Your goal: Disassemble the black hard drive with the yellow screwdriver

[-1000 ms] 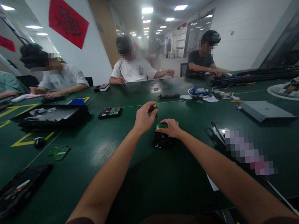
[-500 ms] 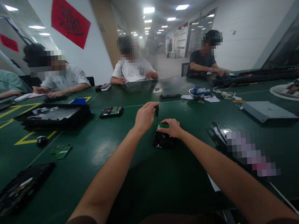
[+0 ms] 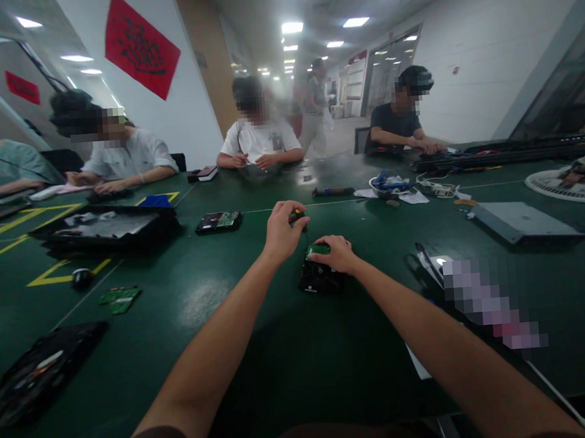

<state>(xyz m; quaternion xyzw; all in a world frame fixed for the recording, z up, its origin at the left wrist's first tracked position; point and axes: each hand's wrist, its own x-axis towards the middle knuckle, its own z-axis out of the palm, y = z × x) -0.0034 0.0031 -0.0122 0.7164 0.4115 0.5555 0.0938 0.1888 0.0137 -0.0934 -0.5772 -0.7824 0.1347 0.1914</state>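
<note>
Head view has the black drive flat on the bench, straight ahead of the person, its long axis seemingly running away from them. From where I stand, the right hand is nearer, clasping its right side, thumb over the green board; the left hand pinches a small screwdriver above the far-left corner, tip contact unclear.

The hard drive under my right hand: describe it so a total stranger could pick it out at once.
On the dark green table, go to the middle. Below the screwdriver in the left hand sits the black hard drive, its green circuit board partly covered by the right hand. Unlike the other hard drive, lying untouched farther left, this one has a hand on it.
</note>
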